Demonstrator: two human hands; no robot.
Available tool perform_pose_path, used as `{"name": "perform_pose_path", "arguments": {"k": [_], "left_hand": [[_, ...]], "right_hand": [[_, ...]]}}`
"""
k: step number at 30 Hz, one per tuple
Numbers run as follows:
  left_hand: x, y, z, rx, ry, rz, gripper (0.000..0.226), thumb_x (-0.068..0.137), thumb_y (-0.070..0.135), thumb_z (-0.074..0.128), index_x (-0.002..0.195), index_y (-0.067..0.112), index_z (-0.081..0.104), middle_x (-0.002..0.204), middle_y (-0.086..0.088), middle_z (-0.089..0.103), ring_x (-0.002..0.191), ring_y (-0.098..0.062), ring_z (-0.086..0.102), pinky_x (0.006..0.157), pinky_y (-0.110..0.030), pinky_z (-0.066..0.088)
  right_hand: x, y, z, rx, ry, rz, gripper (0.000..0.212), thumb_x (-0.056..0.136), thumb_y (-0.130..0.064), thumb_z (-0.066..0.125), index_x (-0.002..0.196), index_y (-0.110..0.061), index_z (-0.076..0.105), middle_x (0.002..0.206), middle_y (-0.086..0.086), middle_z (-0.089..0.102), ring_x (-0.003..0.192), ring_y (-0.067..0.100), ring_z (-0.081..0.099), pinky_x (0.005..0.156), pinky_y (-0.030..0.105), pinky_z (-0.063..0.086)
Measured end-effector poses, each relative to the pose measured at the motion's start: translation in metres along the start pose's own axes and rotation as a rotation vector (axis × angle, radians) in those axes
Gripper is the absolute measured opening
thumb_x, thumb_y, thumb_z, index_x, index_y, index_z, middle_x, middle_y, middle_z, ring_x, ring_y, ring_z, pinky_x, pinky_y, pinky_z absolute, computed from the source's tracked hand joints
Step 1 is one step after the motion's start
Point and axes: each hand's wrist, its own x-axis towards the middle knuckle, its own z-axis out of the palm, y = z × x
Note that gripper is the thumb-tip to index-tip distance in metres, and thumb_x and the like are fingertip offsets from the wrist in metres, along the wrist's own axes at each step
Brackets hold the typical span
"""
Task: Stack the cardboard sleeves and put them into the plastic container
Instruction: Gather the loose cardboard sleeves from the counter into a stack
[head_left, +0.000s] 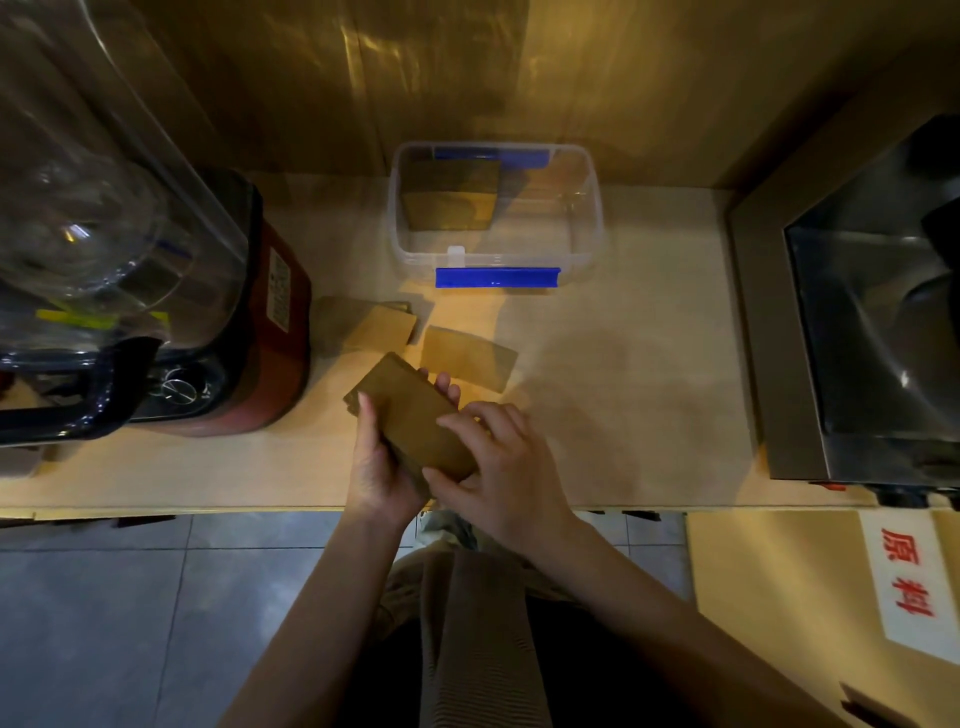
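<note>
A stack of brown cardboard sleeves (410, 415) is held above the counter's front edge. My left hand (376, 467) grips it from below and the left side, fingers wrapped round its far edge. My right hand (498, 457) presses on its near right end. More loose sleeves lie flat on the counter: a pile (363, 325) beside the blender and a single one (467, 358) to its right. The clear plastic container (582, 228) with blue clips stands open at the back, with some sleeves (449, 200) standing in its left half.
A red-based blender (260, 332) with a clear cover stands at the left. A steel machine (872, 322) fills the right end of the beige counter (623, 389). A wooden wall rises behind. A tiled floor and a labelled cardboard box (810, 571) lie below.
</note>
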Motion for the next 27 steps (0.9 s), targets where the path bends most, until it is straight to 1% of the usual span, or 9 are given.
{"name": "perform_pose_path", "arguments": {"k": [3,5,8,10,12,15,19,22,27], "left_hand": [[0.002,0.0,0.0,-0.011,0.013,0.018,0.076,0.047,0.06,0.078,0.109,0.021,0.055,0.098,0.003,0.067,0.097,-0.012,0.061,0.091,-0.03,0.05],[0.003,0.002,0.0,-0.025,0.015,0.031,0.074,0.046,0.059,0.078,0.107,0.022,0.056,0.095,0.005,0.065,0.094,-0.011,0.06,0.089,-0.029,0.049],[0.004,0.005,0.002,-0.036,0.01,0.068,0.072,0.047,0.06,0.076,0.105,0.021,0.057,0.089,0.005,0.065,0.086,-0.009,0.062,0.089,-0.029,0.049],[0.004,0.009,0.003,-0.063,0.02,0.091,0.072,0.048,0.06,0.075,0.105,0.021,0.058,0.086,0.005,0.067,0.083,-0.01,0.063,0.09,-0.031,0.049],[0.004,0.012,0.004,-0.081,0.019,0.105,0.071,0.049,0.06,0.075,0.105,0.021,0.058,0.086,0.004,0.067,0.083,-0.011,0.063,0.09,-0.031,0.05],[0.004,0.014,0.003,-0.112,0.032,0.133,0.07,0.049,0.059,0.076,0.104,0.019,0.059,0.086,0.002,0.067,0.083,-0.012,0.064,0.089,-0.032,0.051],[0.002,0.012,0.003,-0.113,0.038,0.132,0.068,0.052,0.059,0.074,0.104,0.019,0.059,0.087,0.002,0.067,0.084,-0.013,0.065,0.087,-0.032,0.052],[-0.002,0.02,-0.008,-0.142,0.094,0.199,0.068,0.052,0.059,0.075,0.105,0.019,0.059,0.087,0.002,0.067,0.085,-0.013,0.064,0.088,-0.032,0.052],[-0.004,0.018,-0.011,-0.161,0.118,0.184,0.068,0.051,0.056,0.077,0.105,0.018,0.061,0.088,0.001,0.069,0.084,-0.014,0.065,0.086,-0.033,0.053]], "right_hand": [[0.002,0.003,-0.003,-0.048,-0.074,-0.046,0.043,0.072,-0.041,0.066,0.106,-0.015,0.065,0.102,0.01,0.065,0.093,0.029,0.06,0.079,0.037,0.046],[0.006,0.007,-0.005,0.036,-0.151,-0.058,0.042,0.076,-0.043,0.06,0.11,-0.018,0.063,0.107,0.008,0.062,0.098,0.025,0.056,0.082,0.035,0.044],[0.02,0.021,-0.009,0.527,-0.255,0.212,0.024,0.081,-0.033,0.056,0.104,-0.029,0.061,0.096,-0.005,0.061,0.089,0.014,0.055,0.08,0.032,0.045],[0.032,0.04,-0.008,0.708,-0.166,0.372,0.017,0.084,-0.026,0.053,0.097,-0.036,0.059,0.086,-0.007,0.062,0.082,0.012,0.058,0.076,0.031,0.047],[0.045,0.063,0.0,0.561,-0.105,0.391,0.019,0.087,-0.018,0.052,0.102,-0.025,0.061,0.093,0.001,0.066,0.089,0.018,0.061,0.078,0.034,0.049],[0.064,0.093,0.019,0.226,-0.17,0.35,0.033,0.085,-0.014,0.057,0.117,-0.011,0.057,0.115,0.014,0.063,0.107,0.029,0.056,0.091,0.039,0.044],[0.074,0.115,0.044,-0.102,-0.348,0.216,0.066,0.083,-0.026,0.059,0.14,-0.014,0.028,0.149,0.01,0.031,0.138,0.026,0.025,0.114,0.039,0.02],[0.085,0.113,0.069,-0.222,-0.441,0.148,0.071,0.086,-0.03,0.055,0.144,-0.019,0.015,0.155,0.007,0.018,0.142,0.024,0.012,0.116,0.04,0.012],[0.072,0.123,0.071,-0.284,-0.348,0.144,0.062,0.087,-0.028,0.053,0.141,-0.019,0.024,0.152,0.007,0.028,0.139,0.024,0.019,0.114,0.041,0.017]]}}
